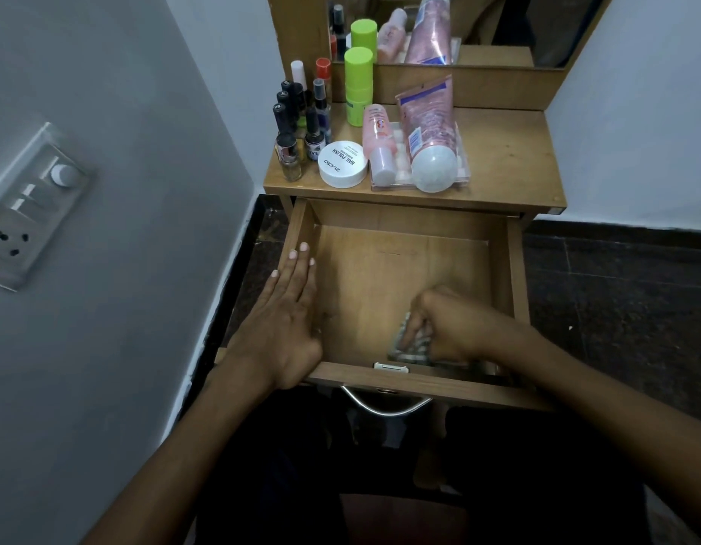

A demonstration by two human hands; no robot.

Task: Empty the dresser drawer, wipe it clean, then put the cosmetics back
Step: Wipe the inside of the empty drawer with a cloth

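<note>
The wooden drawer point(400, 222) is pulled out and holds only a grey-and-white cloth point(410, 346) at its front right. My right hand point(447, 328) grips that cloth and presses it against the drawer floor. My left hand point(290, 320) lies flat with straight fingers along the drawer's left wall. On the dresser top point(506, 159) stand several nail polish bottles point(301, 123), a white round tub point(343, 164), a green stick point(357, 86), a pink bottle point(378, 145) and a large pink tube point(431, 135) on a clear tray.
A grey wall with a switch panel point(30, 206) runs close on the left. A mirror point(459, 29) rises behind the dresser top. Dark floor tiles point(616, 293) lie to the right. The drawer's metal handle point(384, 405) faces my dark-clothed lap.
</note>
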